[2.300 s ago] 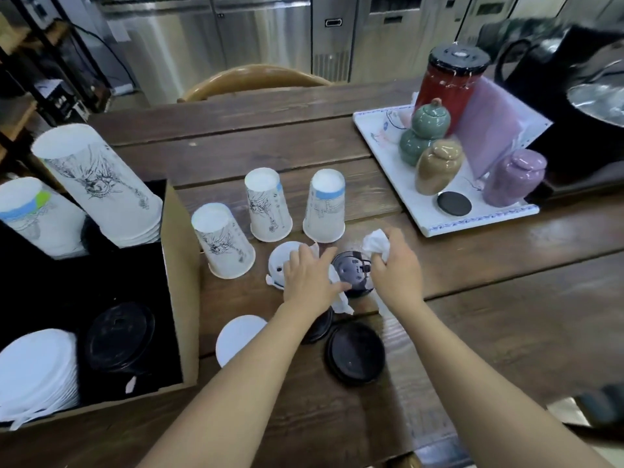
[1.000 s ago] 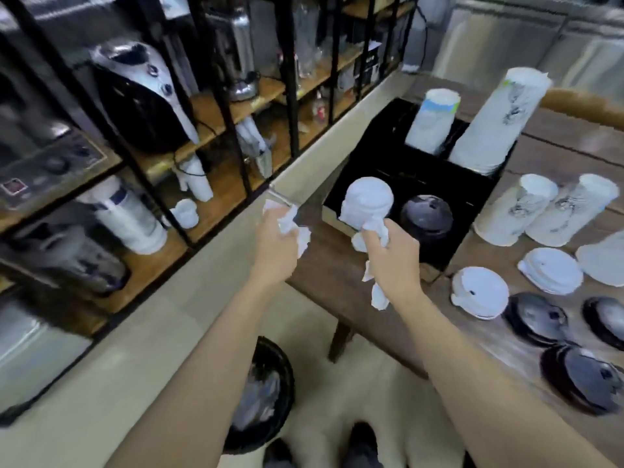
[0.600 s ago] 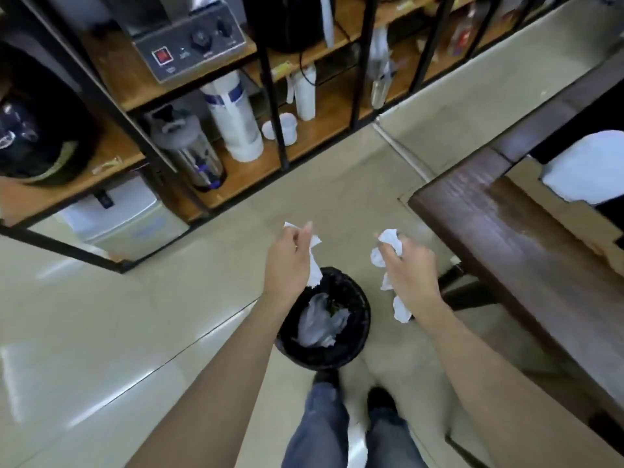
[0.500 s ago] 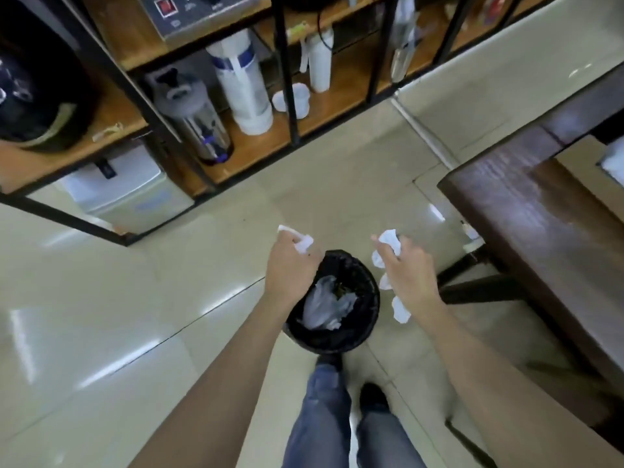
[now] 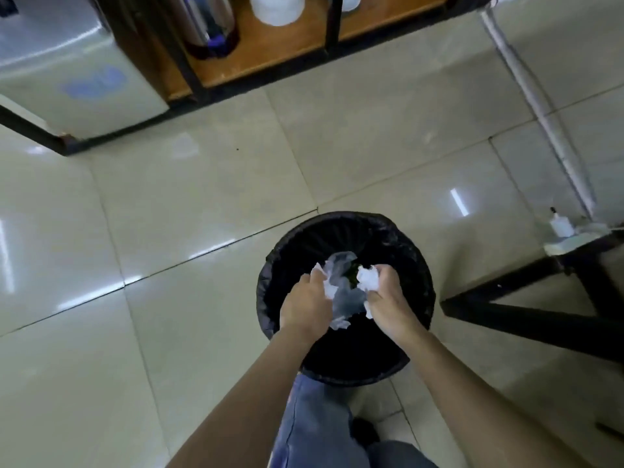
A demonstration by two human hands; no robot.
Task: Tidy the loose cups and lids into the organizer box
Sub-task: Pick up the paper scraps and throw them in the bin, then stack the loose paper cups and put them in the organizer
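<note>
Both hands over black-lined bin (image 5: pixel 344 238). Left hand (image 5: pixel 305 307) clutched crumpled tissue (image 5: pixel 327 282); right hand (image 5: pixel 388 304) clutched tissue wad (image 5: pixel 368 278). Cups, lids, organizer box out of view. Risk: sloppy release, scraps caught rim, dropped on floor.

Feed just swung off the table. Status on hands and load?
Left hand and right hand each shut on crumpled tissue, over the bin. Cups, lids, organizer out of view. Nothing blocking the drop.

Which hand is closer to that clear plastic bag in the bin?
Left, narrowly. The left hand overlaps the clear plastic bag's left edge in view; the right hand sits just off its right side, both above the bin.
</note>
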